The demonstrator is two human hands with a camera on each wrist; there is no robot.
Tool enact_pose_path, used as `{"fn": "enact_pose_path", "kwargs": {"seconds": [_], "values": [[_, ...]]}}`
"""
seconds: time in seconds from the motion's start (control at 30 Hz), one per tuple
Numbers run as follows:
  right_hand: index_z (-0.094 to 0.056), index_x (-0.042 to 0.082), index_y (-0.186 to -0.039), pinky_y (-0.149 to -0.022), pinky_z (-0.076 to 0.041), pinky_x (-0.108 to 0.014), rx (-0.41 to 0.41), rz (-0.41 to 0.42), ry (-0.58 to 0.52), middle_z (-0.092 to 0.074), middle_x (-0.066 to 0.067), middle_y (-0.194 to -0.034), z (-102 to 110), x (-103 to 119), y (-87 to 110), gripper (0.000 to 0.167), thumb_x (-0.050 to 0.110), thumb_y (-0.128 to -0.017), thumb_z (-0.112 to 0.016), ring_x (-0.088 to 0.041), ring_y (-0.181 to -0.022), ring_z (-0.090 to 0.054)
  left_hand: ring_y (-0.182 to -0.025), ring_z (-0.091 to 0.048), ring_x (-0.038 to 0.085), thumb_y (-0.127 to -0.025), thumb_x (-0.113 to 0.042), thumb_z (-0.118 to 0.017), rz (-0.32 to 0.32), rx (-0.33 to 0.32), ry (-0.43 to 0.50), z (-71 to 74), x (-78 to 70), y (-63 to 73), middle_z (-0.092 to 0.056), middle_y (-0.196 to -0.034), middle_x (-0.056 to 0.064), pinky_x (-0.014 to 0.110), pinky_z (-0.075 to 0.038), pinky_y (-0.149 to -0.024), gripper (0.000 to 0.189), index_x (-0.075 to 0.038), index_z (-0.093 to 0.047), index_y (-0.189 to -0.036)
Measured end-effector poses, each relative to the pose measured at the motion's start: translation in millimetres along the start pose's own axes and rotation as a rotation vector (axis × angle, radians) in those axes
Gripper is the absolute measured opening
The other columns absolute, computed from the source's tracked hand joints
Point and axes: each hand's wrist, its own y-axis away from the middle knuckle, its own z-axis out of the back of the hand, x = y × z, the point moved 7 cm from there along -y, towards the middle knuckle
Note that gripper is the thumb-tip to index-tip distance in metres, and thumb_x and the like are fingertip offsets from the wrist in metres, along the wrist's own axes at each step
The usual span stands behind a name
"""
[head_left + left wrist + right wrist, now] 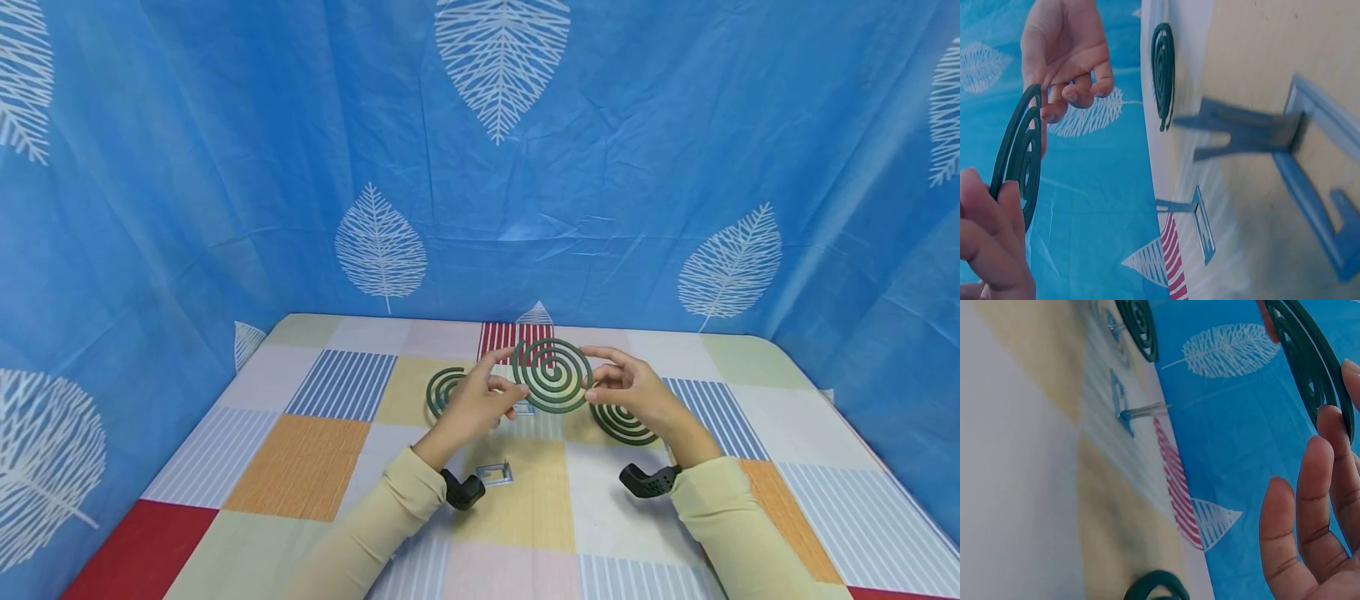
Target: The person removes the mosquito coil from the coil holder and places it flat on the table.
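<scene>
A dark green spiral mosquito coil (552,375) is held upright in the air above the patchwork table (300,467), between both hands. My left hand (516,373) pinches its left rim with thumb and fingers. My right hand (587,375) pinches the right rim. The left wrist view shows the same coil (1019,156) edge-on, with left fingertips (991,244) on its lower edge and the right hand (1066,50) at its top. In the right wrist view the coil (1313,362) rests against the right fingertips (1329,425).
A second coil (444,390) sits behind the left hand and a third coil (621,423) under the right hand. A small metal stand (495,473) lies near the left wrist, another (522,408) below the held coil. Blue leaf-print cloth (480,167) walls the table.
</scene>
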Motion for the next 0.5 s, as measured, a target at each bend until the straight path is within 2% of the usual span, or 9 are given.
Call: {"fn": "enact_pose_path", "kwargs": {"seconds": [0.13, 0.23, 0.43, 0.5], "values": [[-0.045, -0.009, -0.156, -0.084, -0.06, -0.026, 0.004, -0.015, -0.001, -0.075, 0.0, -0.101, 3, -4, 5.0, 0.067, -0.004, -0.097, -0.076, -0.011, -0.091, -0.071, -0.073, -0.071, 0.035, -0.105, -0.015, -0.071, -0.001, 0.012, 0.019, -6.9, -0.2, 0.4, -0.076, -0.104, 0.024, 0.024, -0.043, -0.053, 0.066, -0.013, -0.043, -0.165], [-0.044, -0.008, -0.157, -0.084, -0.061, -0.026, 0.005, -0.02, 0.002, -0.074, 0.001, -0.101, 5, -6, 9.1, 0.066, -0.007, -0.098, -0.072, -0.011, -0.091, -0.07, -0.072, -0.071, 0.034, -0.105, -0.014, -0.071, -0.002, 0.024, 0.042, -11.7, -0.6, 0.2, -0.076, -0.104, 0.025, 0.024, -0.043, -0.053, 0.066, -0.011, -0.043, -0.165], [-0.049, -0.002, -0.156, -0.086, -0.06, -0.026, 0.012, 0.002, -0.016, -0.074, 0.0, -0.102, 10, -8, 15.8, 0.061, -0.01, -0.099, -0.068, -0.012, -0.093, -0.07, -0.068, -0.07, 0.028, -0.104, -0.013, -0.072, 0.012, 0.034, 0.049, -21.0, 0.3, 0.0, -0.076, -0.094, 0.007, 0.024, -0.044, -0.053, 0.067, -0.011, -0.042, -0.164], [-0.051, 0.002, -0.156, -0.086, -0.06, -0.026, 0.017, 0.007, -0.036, -0.074, 0.0, -0.102, 12, -8, 18.0, 0.06, -0.011, -0.099, -0.067, -0.012, -0.093, -0.07, -0.067, -0.069, 0.026, -0.104, -0.014, -0.073, 0.018, 0.034, 0.044, -24.4, 0.1, 0.2, -0.076, -0.094, 0.007, 0.024, -0.044, -0.052, 0.067, -0.012, -0.042, -0.164]]}}
